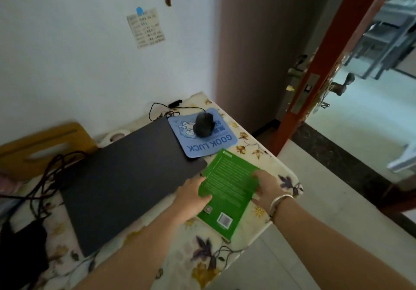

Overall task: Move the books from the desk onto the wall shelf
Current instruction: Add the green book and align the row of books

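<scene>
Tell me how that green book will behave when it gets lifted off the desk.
The green book looks thin with a soft cover, so it may flex a little. It probably weighs little. Both the left hand and the right hand hold its sides; its glossy cover might slip in a loose grip.

Setting: a room in a home, used as a study corner. Indicators: a desk under a cream floral-print cloth; a closed dark grey laptop and blue printed mouse pad just beyond the hands; a paper timetable on the white wall; a red-brown wooden door with brass handle to the right.
</scene>
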`<act>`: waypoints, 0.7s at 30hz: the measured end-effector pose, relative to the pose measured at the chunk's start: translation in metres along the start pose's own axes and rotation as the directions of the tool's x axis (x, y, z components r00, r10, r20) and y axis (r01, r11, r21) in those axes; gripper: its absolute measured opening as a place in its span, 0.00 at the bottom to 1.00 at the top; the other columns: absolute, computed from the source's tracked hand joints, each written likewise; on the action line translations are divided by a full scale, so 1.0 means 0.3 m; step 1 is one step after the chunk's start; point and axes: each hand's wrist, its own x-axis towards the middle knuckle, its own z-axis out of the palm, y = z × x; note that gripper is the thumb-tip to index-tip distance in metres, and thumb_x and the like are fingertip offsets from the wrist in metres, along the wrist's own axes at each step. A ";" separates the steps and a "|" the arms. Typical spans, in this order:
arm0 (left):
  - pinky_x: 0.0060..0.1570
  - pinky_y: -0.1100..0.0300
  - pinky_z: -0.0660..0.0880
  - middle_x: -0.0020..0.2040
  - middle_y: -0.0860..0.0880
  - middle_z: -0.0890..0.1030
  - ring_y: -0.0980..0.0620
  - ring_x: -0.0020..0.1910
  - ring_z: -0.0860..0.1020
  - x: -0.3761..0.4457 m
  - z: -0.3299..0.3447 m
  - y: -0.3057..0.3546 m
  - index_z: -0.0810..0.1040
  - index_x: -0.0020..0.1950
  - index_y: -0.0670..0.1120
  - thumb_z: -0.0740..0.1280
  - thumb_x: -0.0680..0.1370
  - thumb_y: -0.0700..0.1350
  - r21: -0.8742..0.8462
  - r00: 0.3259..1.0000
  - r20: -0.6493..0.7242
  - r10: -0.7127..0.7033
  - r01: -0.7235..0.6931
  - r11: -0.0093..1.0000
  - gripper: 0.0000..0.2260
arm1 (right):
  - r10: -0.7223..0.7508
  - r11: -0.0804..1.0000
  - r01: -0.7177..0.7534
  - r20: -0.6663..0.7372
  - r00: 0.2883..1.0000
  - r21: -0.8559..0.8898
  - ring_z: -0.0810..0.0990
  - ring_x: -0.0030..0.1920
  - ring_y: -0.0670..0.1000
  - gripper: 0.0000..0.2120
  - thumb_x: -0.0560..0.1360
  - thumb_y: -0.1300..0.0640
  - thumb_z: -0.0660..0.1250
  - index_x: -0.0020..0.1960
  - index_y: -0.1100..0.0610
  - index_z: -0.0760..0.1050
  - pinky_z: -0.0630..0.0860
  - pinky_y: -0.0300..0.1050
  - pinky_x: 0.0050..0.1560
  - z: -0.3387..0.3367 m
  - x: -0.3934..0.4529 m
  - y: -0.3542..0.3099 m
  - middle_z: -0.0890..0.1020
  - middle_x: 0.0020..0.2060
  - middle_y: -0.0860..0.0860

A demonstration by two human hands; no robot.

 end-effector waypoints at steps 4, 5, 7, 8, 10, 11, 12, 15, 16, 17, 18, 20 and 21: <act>0.73 0.49 0.58 0.77 0.46 0.56 0.42 0.76 0.57 0.013 -0.014 -0.009 0.56 0.77 0.56 0.64 0.78 0.53 0.005 0.999 0.049 -0.025 0.025 1.000 0.29 | 0.034 0.995 -0.038 0.043 0.999 0.093 0.71 0.33 0.49 0.01 0.76 0.60 0.64 0.46 0.58 0.73 0.66 0.41 0.30 -0.010 0.012 -0.019 0.75 0.37 0.53; 0.73 0.48 0.59 0.77 0.46 0.57 0.42 0.75 0.58 0.019 -0.019 -0.015 0.56 0.76 0.56 0.64 0.78 0.53 -0.022 0.998 0.052 -0.024 0.025 0.999 0.29 | 0.033 0.997 -0.038 0.074 0.997 0.066 0.73 0.35 0.49 0.04 0.75 0.59 0.66 0.48 0.58 0.75 0.68 0.42 0.32 -0.011 0.013 -0.017 0.78 0.41 0.54; 0.73 0.48 0.60 0.77 0.47 0.57 0.43 0.75 0.59 0.017 -0.031 -0.017 0.57 0.76 0.57 0.63 0.78 0.55 -0.051 0.997 0.071 -0.030 0.033 0.998 0.29 | 0.006 1.000 -0.009 0.117 0.993 0.026 0.76 0.39 0.52 0.12 0.74 0.57 0.69 0.55 0.60 0.76 0.73 0.46 0.35 0.003 0.002 -0.014 0.81 0.50 0.56; 0.73 0.47 0.60 0.77 0.48 0.56 0.43 0.75 0.59 0.011 -0.036 -0.014 0.57 0.76 0.58 0.63 0.77 0.58 -0.049 0.996 0.082 -0.040 0.044 0.998 0.29 | -0.005 0.999 0.001 0.135 0.991 0.033 0.78 0.42 0.55 0.13 0.74 0.57 0.69 0.57 0.61 0.76 0.76 0.48 0.37 0.016 -0.014 -0.019 0.81 0.50 0.58; 0.73 0.44 0.60 0.78 0.49 0.54 0.42 0.76 0.57 -0.006 -0.044 0.000 0.56 0.76 0.60 0.60 0.75 0.65 -0.001 0.993 0.111 -0.047 0.047 0.999 0.31 | -0.049 0.998 0.042 0.175 0.983 0.043 0.80 0.45 0.58 0.14 0.76 0.60 0.67 0.59 0.64 0.73 0.80 0.51 0.38 0.043 -0.051 -0.038 0.80 0.49 0.60; 0.73 0.43 0.58 0.78 0.49 0.52 0.41 0.77 0.54 -0.020 -0.047 0.014 0.56 0.76 0.61 0.59 0.73 0.69 0.029 0.991 0.127 -0.041 0.037 0.999 0.33 | -0.075 0.997 0.070 0.189 0.979 0.034 0.81 0.45 0.58 0.14 0.77 0.61 0.66 0.60 0.65 0.72 0.80 0.52 0.38 0.058 -0.073 -0.051 0.81 0.49 0.60; 0.73 0.42 0.57 0.79 0.50 0.51 0.41 0.77 0.52 -0.042 -0.056 0.032 0.56 0.75 0.62 0.58 0.71 0.71 0.038 0.990 0.138 -0.018 0.013 0.999 0.35 | -0.097 0.995 0.093 0.193 0.976 0.030 0.82 0.44 0.58 0.13 0.77 0.61 0.65 0.60 0.66 0.71 0.80 0.52 0.37 0.072 -0.105 -0.065 0.81 0.47 0.60; 0.69 0.45 0.66 0.74 0.51 0.66 0.48 0.72 0.67 -0.128 -0.112 0.086 0.66 0.68 0.67 0.61 0.66 0.75 -0.171 0.984 0.107 0.144 -0.125 0.977 0.32 | -0.182 0.983 0.169 0.234 0.955 0.072 0.82 0.39 0.56 0.09 0.77 0.64 0.63 0.57 0.65 0.72 0.79 0.50 0.31 0.110 -0.223 -0.116 0.81 0.42 0.59; 0.65 0.49 0.72 0.68 0.55 0.74 0.54 0.65 0.74 -0.171 -0.139 0.105 0.70 0.64 0.66 0.65 0.66 0.72 -0.237 0.973 0.069 0.220 -0.199 0.951 0.29 | -0.218 0.976 0.206 0.244 0.945 0.075 0.81 0.38 0.56 0.10 0.76 0.65 0.63 0.57 0.65 0.73 0.79 0.49 0.29 0.125 -0.270 -0.135 0.80 0.41 0.59; 0.62 0.55 0.74 0.61 0.59 0.78 0.60 0.60 0.76 -0.222 -0.169 0.119 0.72 0.63 0.64 0.69 0.67 0.68 -0.272 0.959 0.035 0.280 -0.261 0.926 0.25 | -0.259 0.966 0.251 0.253 0.932 0.065 0.81 0.38 0.56 0.11 0.76 0.66 0.63 0.57 0.65 0.72 0.79 0.48 0.28 0.140 -0.324 -0.152 0.79 0.42 0.59; 0.59 0.61 0.74 0.57 0.61 0.79 0.63 0.57 0.77 -0.276 -0.197 0.125 0.72 0.62 0.62 0.72 0.68 0.63 -0.266 0.948 -0.002 0.319 -0.308 0.914 0.24 | -0.305 0.952 0.304 0.262 0.916 0.048 0.81 0.38 0.57 0.13 0.75 0.66 0.64 0.59 0.66 0.72 0.79 0.47 0.28 0.158 -0.378 -0.167 0.79 0.42 0.60; 0.55 0.66 0.73 0.55 0.61 0.79 0.63 0.55 0.77 -0.391 -0.242 0.131 0.69 0.65 0.59 0.74 0.69 0.53 -0.178 0.917 -0.142 0.373 -0.395 0.901 0.26 | -0.387 0.918 0.396 0.288 0.876 0.027 0.81 0.39 0.57 0.20 0.73 0.65 0.65 0.64 0.67 0.69 0.79 0.47 0.27 0.197 -0.504 -0.187 0.79 0.48 0.63; 0.54 0.63 0.74 0.55 0.59 0.79 0.60 0.54 0.78 -0.443 -0.263 0.127 0.67 0.66 0.57 0.73 0.70 0.50 -0.113 0.888 -0.237 0.393 -0.427 0.897 0.27 | -0.425 0.899 0.437 0.310 0.851 0.034 0.81 0.40 0.58 0.22 0.72 0.65 0.66 0.65 0.67 0.67 0.79 0.48 0.27 0.218 -0.572 -0.193 0.78 0.53 0.65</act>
